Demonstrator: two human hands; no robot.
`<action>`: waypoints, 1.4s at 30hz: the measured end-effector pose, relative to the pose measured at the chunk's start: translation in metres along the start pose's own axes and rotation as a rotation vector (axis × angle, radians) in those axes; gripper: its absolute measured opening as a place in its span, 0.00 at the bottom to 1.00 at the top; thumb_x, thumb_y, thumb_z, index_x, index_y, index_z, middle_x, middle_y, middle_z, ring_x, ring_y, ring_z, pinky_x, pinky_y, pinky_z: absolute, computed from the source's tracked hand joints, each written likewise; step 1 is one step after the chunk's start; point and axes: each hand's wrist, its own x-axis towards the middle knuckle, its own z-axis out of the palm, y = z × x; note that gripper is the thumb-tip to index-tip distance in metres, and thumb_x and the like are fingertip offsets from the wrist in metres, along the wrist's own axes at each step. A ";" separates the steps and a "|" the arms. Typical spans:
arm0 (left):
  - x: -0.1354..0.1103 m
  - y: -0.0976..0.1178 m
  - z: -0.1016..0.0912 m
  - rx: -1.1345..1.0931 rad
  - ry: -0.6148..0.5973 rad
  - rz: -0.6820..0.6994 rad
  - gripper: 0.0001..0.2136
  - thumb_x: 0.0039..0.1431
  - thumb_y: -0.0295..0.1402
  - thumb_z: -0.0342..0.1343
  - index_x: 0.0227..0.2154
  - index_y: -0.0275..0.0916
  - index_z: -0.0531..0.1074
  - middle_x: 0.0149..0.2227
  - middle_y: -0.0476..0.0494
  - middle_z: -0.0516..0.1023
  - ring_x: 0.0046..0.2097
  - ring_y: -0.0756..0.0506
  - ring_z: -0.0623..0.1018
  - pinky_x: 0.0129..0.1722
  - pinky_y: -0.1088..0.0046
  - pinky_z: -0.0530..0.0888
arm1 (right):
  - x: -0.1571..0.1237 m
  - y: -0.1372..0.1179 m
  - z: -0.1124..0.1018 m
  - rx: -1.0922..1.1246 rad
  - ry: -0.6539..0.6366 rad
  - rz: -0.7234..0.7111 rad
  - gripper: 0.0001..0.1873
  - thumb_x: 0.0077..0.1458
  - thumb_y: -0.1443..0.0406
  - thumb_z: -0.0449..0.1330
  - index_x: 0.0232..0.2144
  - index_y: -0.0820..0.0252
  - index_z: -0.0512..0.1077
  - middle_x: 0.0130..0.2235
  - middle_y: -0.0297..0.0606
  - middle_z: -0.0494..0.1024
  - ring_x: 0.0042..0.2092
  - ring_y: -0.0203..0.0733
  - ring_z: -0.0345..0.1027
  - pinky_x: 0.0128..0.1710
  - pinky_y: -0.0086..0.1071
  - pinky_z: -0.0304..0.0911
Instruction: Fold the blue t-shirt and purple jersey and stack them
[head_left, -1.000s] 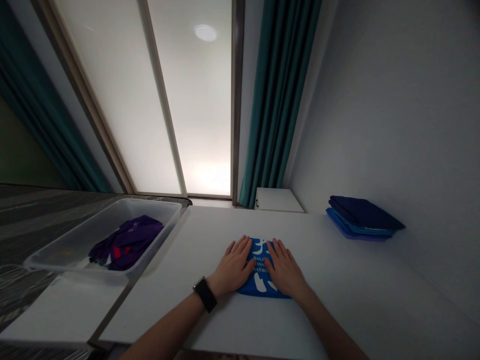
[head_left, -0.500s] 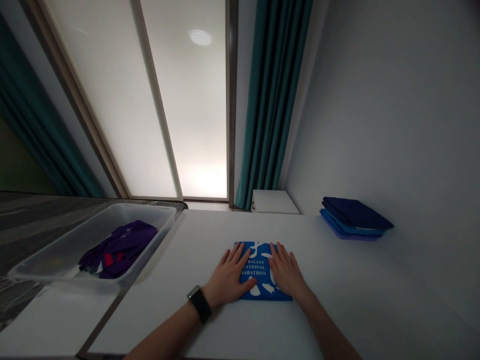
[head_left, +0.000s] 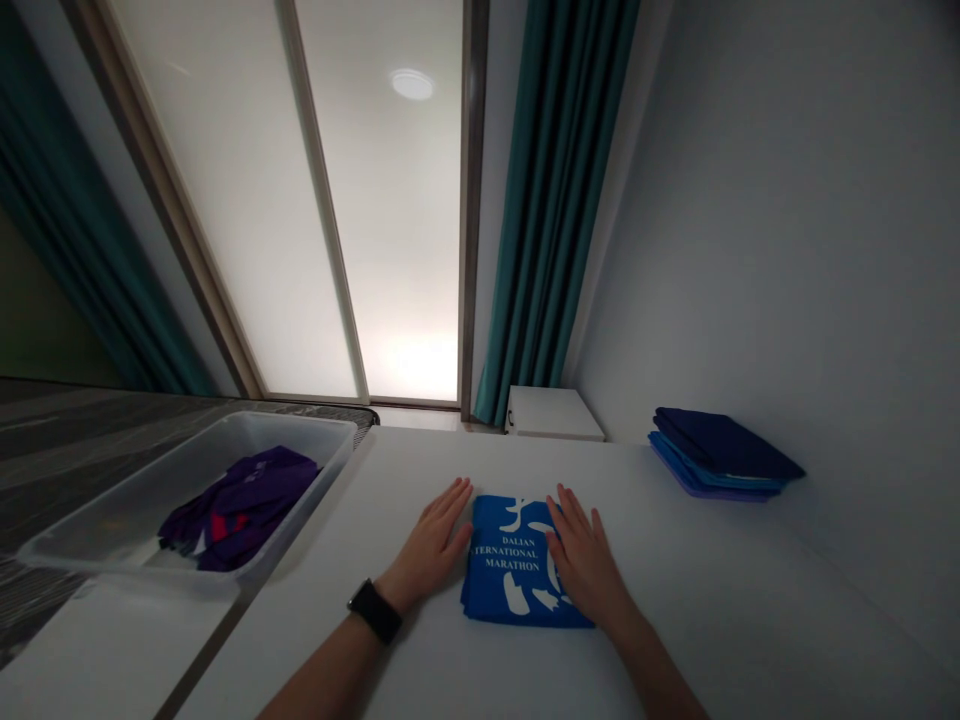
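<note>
A blue T-shirt (head_left: pixel 501 585), folded into a flat square with white "Dalian International Marathon" print, lies on the white table (head_left: pixel 405 675) in front of me. Beside its left edge is my left hand (head_left: pixel 429 548), fingers stretched out and holding nothing; a dark watch (head_left: pixel 375 611) is on that wrist. Over the cloth's right edge rests my right hand (head_left: pixel 589 560), its fingers extended and covering part of the print.
To the left stands a translucent plastic bin (head_left: pixel 90 545) with crumpled purple clothing (head_left: pixel 251 500) inside. A stack of folded blue and purple cloth (head_left: pixel 724 455) sits at the far right by the wall. Beyond the table is a white cabinet (head_left: pixel 553 412).
My left hand has slid off the folded T-shirt to its left side, uncovering more of the lettering. My right hand stays on the right edge. The view has tilted slightly.
</note>
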 end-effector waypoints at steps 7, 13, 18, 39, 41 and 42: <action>-0.003 0.034 0.012 0.035 -0.155 0.099 0.28 0.70 0.46 0.40 0.67 0.39 0.50 0.69 0.41 0.52 0.69 0.42 0.53 0.67 0.59 0.55 | -0.011 -0.042 0.003 -0.122 -0.032 -0.235 0.30 0.67 0.55 0.39 0.66 0.62 0.53 0.69 0.40 0.47 0.70 0.48 0.38 0.67 0.51 0.33; 0.018 -0.005 0.006 -0.083 0.014 -0.179 0.22 0.68 0.37 0.39 0.60 0.35 0.64 0.58 0.36 0.71 0.60 0.42 0.69 0.61 0.60 0.64 | -0.013 -0.042 0.009 -0.108 -0.107 -0.176 0.32 0.67 0.51 0.38 0.67 0.58 0.52 0.69 0.37 0.47 0.69 0.49 0.39 0.67 0.52 0.37; 0.050 -0.020 -0.006 -0.156 -0.079 -0.271 0.17 0.65 0.35 0.43 0.45 0.41 0.76 0.46 0.43 0.80 0.49 0.43 0.76 0.53 0.65 0.68 | -0.012 -0.041 0.008 -0.095 -0.102 -0.180 0.32 0.67 0.51 0.38 0.66 0.57 0.53 0.69 0.37 0.48 0.69 0.50 0.40 0.67 0.52 0.38; 0.060 -0.020 -0.006 -0.097 -0.222 -0.141 0.10 0.62 0.34 0.49 0.37 0.42 0.76 0.39 0.47 0.79 0.45 0.43 0.74 0.53 0.62 0.64 | -0.019 -0.055 -0.003 0.025 -0.082 -0.422 0.24 0.66 0.58 0.46 0.63 0.49 0.61 0.66 0.34 0.60 0.66 0.46 0.51 0.67 0.47 0.44; 0.059 -0.020 -0.007 -0.101 -0.223 -0.122 0.11 0.62 0.32 0.48 0.38 0.42 0.76 0.41 0.47 0.79 0.46 0.43 0.74 0.54 0.63 0.64 | -0.025 -0.061 -0.002 0.041 -0.117 -0.526 0.27 0.64 0.58 0.51 0.64 0.49 0.59 0.66 0.34 0.59 0.66 0.46 0.51 0.67 0.46 0.45; 0.058 -0.020 -0.008 -0.105 -0.226 -0.110 0.12 0.62 0.31 0.47 0.39 0.43 0.76 0.42 0.48 0.79 0.47 0.43 0.74 0.54 0.63 0.63 | -0.027 -0.063 0.000 0.042 -0.135 -0.559 0.29 0.63 0.57 0.53 0.65 0.49 0.57 0.67 0.34 0.58 0.67 0.48 0.50 0.67 0.47 0.45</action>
